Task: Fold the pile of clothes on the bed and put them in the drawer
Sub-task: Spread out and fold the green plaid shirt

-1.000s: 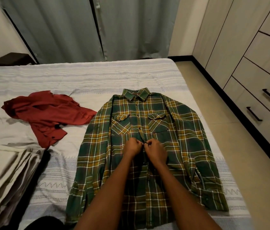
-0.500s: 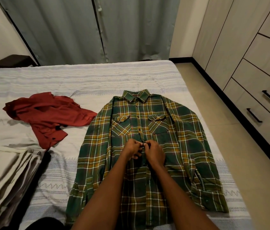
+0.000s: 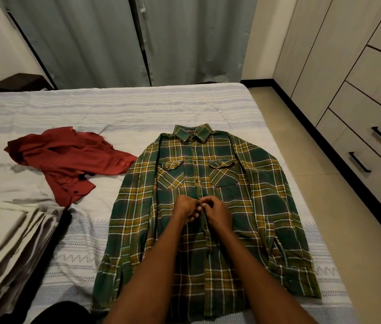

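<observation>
A green and yellow plaid shirt (image 3: 250,197) lies flat and face up on the bed (image 3: 138,108), collar away from me. My left hand (image 3: 186,208) and my right hand (image 3: 216,211) meet at the shirt's front placket, mid chest, and each pinches the cloth there around a button. A crumpled red shirt (image 3: 68,157) lies on the bed to the left. Closed drawers (image 3: 372,127) with black handles are in the wardrobe on the right.
A stack of folded pale cloth (image 3: 4,249) sits at the bed's near left. Grey curtains (image 3: 138,38) hang beyond the bed. A dark stool (image 3: 18,81) stands at the far left. A strip of tiled floor (image 3: 320,188) runs between bed and wardrobe.
Both hands stay at the same spot on the placket, with only small finger movements. The shirts have not moved.
</observation>
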`<state>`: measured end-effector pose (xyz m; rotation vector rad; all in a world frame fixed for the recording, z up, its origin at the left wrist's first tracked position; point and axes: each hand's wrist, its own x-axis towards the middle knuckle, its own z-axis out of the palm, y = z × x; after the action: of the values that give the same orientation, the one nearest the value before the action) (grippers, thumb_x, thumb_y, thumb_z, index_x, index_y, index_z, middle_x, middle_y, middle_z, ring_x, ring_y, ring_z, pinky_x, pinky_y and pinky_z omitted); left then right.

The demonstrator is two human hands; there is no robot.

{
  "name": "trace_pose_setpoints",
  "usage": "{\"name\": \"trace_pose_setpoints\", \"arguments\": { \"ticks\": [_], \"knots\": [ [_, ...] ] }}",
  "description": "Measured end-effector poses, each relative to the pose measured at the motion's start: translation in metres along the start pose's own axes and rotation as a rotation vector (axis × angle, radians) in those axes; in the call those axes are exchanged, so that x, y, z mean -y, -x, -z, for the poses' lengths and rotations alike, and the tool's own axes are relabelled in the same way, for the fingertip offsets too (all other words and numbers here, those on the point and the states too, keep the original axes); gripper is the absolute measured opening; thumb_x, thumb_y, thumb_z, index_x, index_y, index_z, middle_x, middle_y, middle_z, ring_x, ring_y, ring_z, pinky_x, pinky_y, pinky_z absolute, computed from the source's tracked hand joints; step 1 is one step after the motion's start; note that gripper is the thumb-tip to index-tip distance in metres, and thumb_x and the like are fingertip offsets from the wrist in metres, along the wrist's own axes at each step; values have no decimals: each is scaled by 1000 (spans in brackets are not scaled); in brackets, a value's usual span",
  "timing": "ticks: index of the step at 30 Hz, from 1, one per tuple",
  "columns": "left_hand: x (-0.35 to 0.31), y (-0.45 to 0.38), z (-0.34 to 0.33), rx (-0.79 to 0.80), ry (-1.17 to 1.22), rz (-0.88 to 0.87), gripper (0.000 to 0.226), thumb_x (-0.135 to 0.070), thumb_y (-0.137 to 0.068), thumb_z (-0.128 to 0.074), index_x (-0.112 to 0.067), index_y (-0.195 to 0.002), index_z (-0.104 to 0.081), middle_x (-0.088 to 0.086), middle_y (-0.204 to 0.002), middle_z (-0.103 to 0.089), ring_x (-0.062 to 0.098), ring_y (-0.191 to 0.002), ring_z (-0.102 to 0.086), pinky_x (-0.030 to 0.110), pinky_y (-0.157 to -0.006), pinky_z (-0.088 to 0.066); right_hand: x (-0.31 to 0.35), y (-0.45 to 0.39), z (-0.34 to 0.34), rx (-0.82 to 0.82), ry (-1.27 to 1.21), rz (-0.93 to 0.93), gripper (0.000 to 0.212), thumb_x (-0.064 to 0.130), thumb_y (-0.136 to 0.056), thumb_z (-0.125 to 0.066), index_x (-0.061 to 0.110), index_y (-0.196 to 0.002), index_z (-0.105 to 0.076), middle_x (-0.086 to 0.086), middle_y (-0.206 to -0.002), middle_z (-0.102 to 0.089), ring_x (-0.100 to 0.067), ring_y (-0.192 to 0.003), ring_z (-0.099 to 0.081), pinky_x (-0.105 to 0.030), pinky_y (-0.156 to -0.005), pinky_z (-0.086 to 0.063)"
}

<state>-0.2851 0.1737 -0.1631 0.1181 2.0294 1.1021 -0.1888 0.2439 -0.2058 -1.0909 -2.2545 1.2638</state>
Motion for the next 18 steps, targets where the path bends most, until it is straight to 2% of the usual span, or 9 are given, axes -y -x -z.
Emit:
{"name": "trace_pose_setpoints", "arguments": {
  "ticks": [5, 8, 12, 15, 18],
  "knots": [
    [7, 6, -5, -8, 202, 36, 31, -21, -98, -58, -11, -68, -59, 2, -56, -54, 12, -39, -45, 16, -40, -32, -1, 1, -8, -49, 59, 0, 13, 26, -93, -61, 32, -100, -70, 8, -104, -71, -14, -96, -64, -36, -82, -52],
    [11, 4, -8, -54, 155, 0, 30, -19, -94, -63, -10, -66, -60, 3, -54, -56, 13, -38, -47, 18, -38, -32, -5, 1, -10, -45, 63, 6, 15, 25, -93, -61, 33, -102, -70, 7, -106, -71, -14, -98, -63, -37, -85, -53],
    [9, 2, -7, -81, 3, -18, 36, -23, -96, -61, -12, -62, -58, 0, -45, -50, 11, -33, -41, 17, -36, -28, -6, 1, -3, -33, 10, 24, 16, 23, -94, -61, 31, -100, -74, 8, -104, -73, -12, -95, -65, -34, -81, -54],
    [11, 3, -3, -57, -87, -93, 27, -21, -99, -57, -11, -75, -65, 1, -52, -52, 9, -31, -38, 15, -33, -27, -5, 1, -3, -44, -70, -12, 18, 19, -95, -61, 30, -98, -75, 7, -100, -74, -11, -91, -65, -32, -81, -53],
    [13, 3, 2, 17, -119, -128, 16, -22, -101, -56, -16, -91, -66, 1, -59, -52, 9, -36, -36, 15, -33, -26, 1, -4, -2, 11, -169, -99, 17, 16, -96, -60, 25, -97, -74, 4, -99, -75, -15, -94, -68, -36, -85, -55]
  ]
}}
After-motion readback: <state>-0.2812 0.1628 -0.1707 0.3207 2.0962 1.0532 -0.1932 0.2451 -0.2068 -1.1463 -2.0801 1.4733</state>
